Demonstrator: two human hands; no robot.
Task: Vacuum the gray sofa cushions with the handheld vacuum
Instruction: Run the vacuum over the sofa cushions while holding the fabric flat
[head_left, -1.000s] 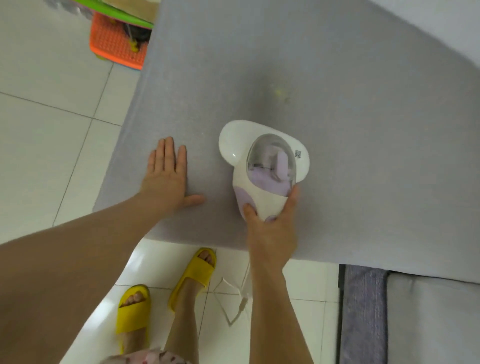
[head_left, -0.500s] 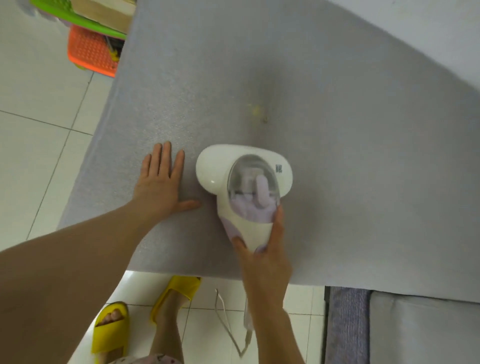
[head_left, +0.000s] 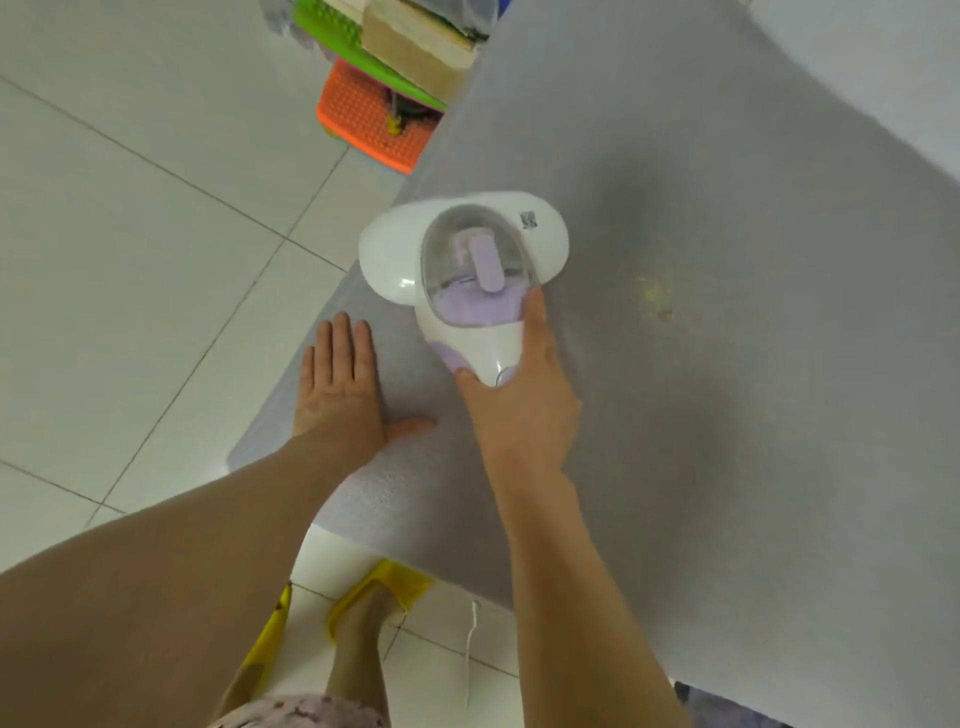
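A white handheld vacuum (head_left: 467, 270) with a clear dust cup and lilac insert lies flat on the gray sofa cushion (head_left: 727, 415), its head overhanging the cushion's left edge. My right hand (head_left: 519, 400) grips the vacuum's handle from behind. My left hand (head_left: 343, 389) presses flat on the cushion near its front left corner, fingers together, holding nothing. A small yellowish speck (head_left: 654, 299) marks the fabric to the right of the vacuum.
White tiled floor (head_left: 130, 260) lies left of the cushion. An orange basket (head_left: 369, 124) with green and tan items stacked above it stands at the cushion's far left corner. My feet in yellow slippers (head_left: 379, 587) and the vacuum's white cord (head_left: 470, 644) are below the front edge.
The vacuum has slid left and away from me, to the cushion's left edge, past my left hand. The yellowish speck now lies to its right. My left hand stays flat.
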